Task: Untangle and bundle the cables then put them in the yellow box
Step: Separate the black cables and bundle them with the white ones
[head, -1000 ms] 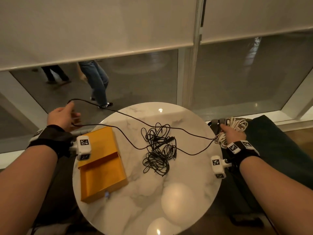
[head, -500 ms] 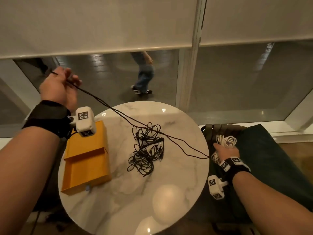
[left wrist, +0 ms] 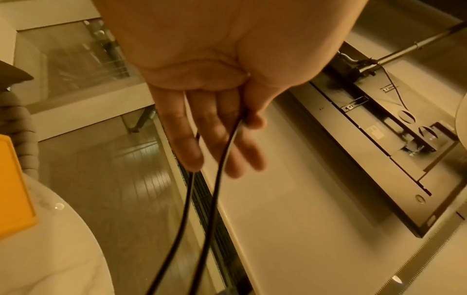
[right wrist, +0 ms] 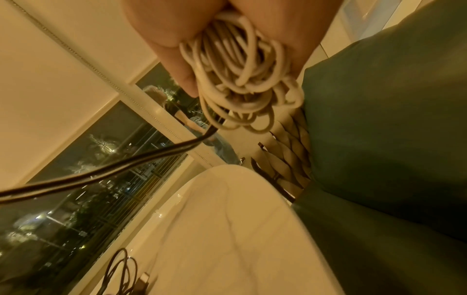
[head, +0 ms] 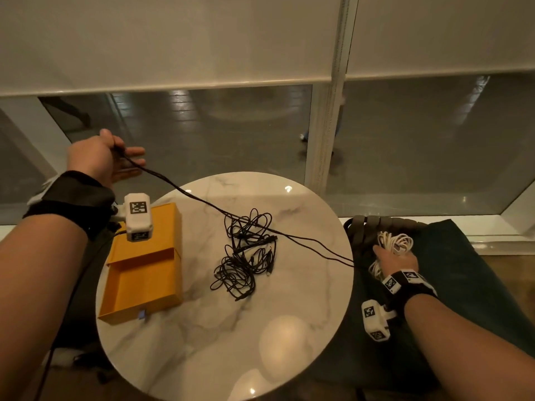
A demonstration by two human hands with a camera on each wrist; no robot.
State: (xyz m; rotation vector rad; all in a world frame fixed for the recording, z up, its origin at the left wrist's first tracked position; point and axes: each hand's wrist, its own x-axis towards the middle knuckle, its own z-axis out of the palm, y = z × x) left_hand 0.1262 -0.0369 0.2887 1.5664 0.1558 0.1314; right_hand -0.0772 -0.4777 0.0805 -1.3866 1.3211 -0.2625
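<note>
My left hand [head: 117, 151] is raised beyond the table's left edge, thumb pinching a doubled black cable [head: 202, 201] against straight fingers [left wrist: 192, 151]. Both strands [left wrist: 215, 179] run taut across the round marble table [head: 304, 285] to my right hand [head: 395, 257]. That hand, off the table's right edge, grips a white cable bundle [head: 395, 241] [right wrist: 240, 79], and the black strands [right wrist: 126, 165] enter the same grip. A tangle of black cables [head: 246, 256] lies mid-table under the taut strands. The yellow box [head: 144, 273] sits at the table's left with its drawer pulled out.
A dark green seat cushion [head: 477, 285] and a woven chair arm [head: 373, 224] lie under and behind my right hand. Behind the table are a low window and drawn blinds [head: 173, 39]. The table's near half [head: 231, 342] holds only light reflections.
My left hand rose up and away from beside the box, pulling the black cable's two strands taut and close together. Its fingers have now straightened. My right hand kept its grip, shifting slightly.
</note>
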